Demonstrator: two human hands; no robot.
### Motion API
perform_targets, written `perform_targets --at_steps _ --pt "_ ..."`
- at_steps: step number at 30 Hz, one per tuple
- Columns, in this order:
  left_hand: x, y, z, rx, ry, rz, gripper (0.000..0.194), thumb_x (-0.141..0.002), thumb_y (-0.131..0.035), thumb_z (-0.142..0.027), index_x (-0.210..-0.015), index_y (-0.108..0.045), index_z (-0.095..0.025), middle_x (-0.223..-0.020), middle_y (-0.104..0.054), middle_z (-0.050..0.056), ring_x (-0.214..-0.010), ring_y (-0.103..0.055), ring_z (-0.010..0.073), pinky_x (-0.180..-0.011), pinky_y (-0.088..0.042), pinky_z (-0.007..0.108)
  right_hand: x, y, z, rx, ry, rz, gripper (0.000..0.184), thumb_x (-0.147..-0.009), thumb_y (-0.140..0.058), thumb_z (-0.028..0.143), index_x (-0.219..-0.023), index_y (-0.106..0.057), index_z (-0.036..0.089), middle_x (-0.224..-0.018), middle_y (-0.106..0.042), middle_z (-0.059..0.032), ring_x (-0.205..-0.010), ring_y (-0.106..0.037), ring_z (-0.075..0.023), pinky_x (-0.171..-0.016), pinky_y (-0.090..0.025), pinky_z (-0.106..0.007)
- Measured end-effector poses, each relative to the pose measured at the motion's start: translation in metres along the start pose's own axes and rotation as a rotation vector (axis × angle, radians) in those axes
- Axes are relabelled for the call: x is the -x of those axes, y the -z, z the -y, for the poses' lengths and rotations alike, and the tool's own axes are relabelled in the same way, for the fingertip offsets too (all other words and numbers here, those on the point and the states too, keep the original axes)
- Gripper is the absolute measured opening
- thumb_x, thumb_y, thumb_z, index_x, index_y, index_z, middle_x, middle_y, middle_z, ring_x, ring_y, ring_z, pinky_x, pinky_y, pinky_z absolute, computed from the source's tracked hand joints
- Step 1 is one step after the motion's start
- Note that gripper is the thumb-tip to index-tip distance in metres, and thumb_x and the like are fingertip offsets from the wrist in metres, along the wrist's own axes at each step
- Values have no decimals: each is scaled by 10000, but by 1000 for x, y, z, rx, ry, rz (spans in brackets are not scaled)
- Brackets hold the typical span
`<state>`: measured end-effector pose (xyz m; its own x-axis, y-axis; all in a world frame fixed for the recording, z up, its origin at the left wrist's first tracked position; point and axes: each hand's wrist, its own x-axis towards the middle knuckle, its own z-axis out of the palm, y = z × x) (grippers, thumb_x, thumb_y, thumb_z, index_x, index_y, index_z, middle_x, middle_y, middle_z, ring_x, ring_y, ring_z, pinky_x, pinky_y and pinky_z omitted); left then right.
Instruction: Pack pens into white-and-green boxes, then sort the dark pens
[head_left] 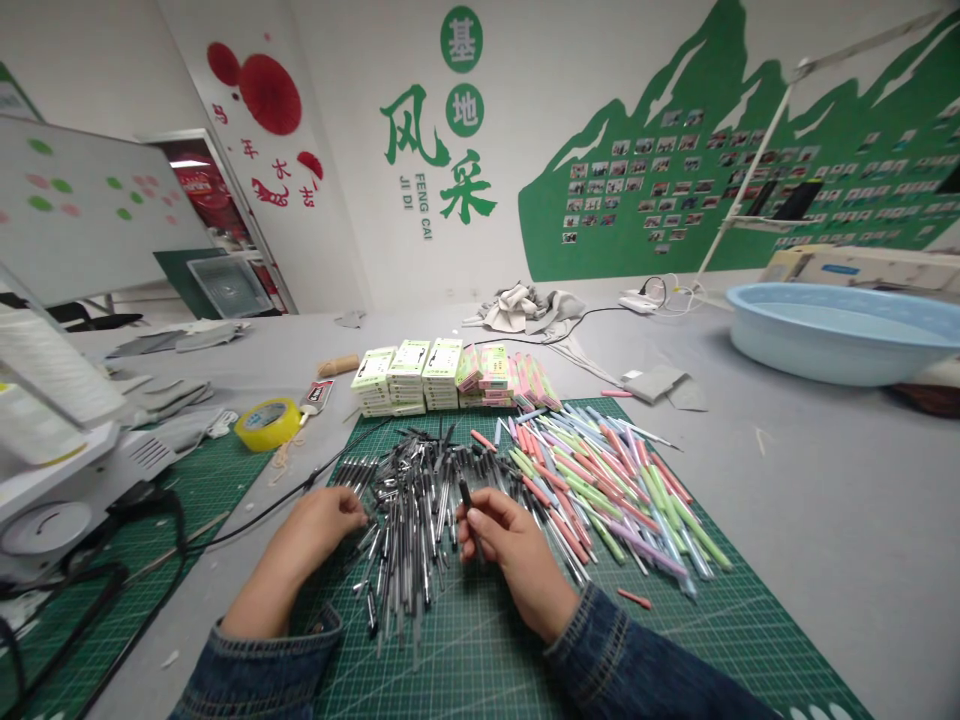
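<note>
Black plastic forms the visible upper end of the slim round pen (464, 492) in the right hand (517, 550): thumb and fingers are closed around it, the dark end standing above the fingertips, the lower part mostly hidden. It is held over the dark-green gridded cutting mat (480, 665), just right of a loose heap of clear-barrelled pens with black parts (409, 530). The left hand (319, 530) is at the left edge of that heap, thumb and forefinger brought together; whether anything is pinched between them, I cannot tell.

By its looks, such a pen should be very light and stiff, with a smooth barrel that could roll or slip under a loose grip. Mid-barrel seems the surest place to take hold, with thumb and two fingers; a hold on the dark end alone might pull it off, if it is a separate cap. Hard squeezing could crack thin plastic, though ordinary handling seems safe. In the heap the barrels overlap, so lifting one by an exposed end would likely disturb its neighbours least. Slender pink, green, lilac and blue plastic pens (600, 480) spread to the right, and stacked pale-green-and-white cardboard boxes (409, 380) stand behind
</note>
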<state>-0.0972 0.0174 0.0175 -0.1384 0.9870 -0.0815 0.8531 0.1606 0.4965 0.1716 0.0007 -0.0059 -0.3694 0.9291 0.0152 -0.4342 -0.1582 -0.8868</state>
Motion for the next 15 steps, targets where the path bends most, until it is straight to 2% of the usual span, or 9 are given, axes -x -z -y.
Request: perform_targets --at_steps 8,15 --pt "-2 -14 -16 -119 -67 20 125 -686 -595 -257 -718 -709 -218 -718 -715 24 -696 -618 196 -621 -352 254 0 0 -2 14 -12 -19 225 -795 -668 360 -870 -594 162 -708 -622 -2 -562 -540 -100 -589 -443 -252" --pt "-2 -29 -27 -274 -18 -23 123 -710 -562 -190 -670 -676 -212 -767 -704 59 -753 -611 203 -656 -353 271 1 -1 -2 32 -8 -22 194 -805 -652 331 -877 -595 160 -704 -619 5 -565 -538 -96 -587 -448 -244"
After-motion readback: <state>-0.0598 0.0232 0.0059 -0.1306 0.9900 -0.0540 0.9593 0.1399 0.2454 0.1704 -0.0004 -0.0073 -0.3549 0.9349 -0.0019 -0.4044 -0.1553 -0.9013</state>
